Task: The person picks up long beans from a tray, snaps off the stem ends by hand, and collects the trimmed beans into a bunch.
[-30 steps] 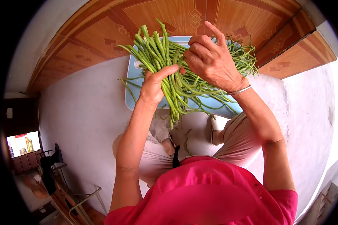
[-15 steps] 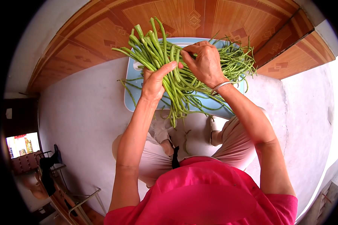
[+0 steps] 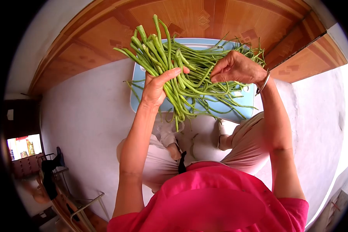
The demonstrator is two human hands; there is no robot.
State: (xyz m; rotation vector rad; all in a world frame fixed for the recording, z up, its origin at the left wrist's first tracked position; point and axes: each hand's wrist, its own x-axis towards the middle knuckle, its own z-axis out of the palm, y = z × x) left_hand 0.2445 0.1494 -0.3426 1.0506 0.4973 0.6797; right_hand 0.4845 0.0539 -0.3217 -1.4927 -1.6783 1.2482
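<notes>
My left hand (image 3: 155, 88) is wrapped round a thick bunch of long green beans (image 3: 158, 58), with its thumb across the front. The thick ends of the bunch point up and to the left, and other ends hang below the hand. My right hand (image 3: 237, 69) has its thumb and fingers pinched together at a bean strand right of the bunch; the exact contact is partly hidden. Under both hands, more long beans (image 3: 205, 58) lie spread over a light blue tabletop (image 3: 230, 114), their thin tips trailing to the right.
A brown patterned wooden panel (image 3: 189, 19) stands just behind the tabletop. My knees and shoes (image 3: 225, 141) are close to its near edge, with a clear plastic bag (image 3: 167, 131) by one foot. A metal-framed piece of furniture (image 3: 87, 203) stands at lower left.
My right hand has moved right and slightly down, away from the bunch, its fingers still pinched. My left hand keeps its hold on the beans and has shifted slightly left.
</notes>
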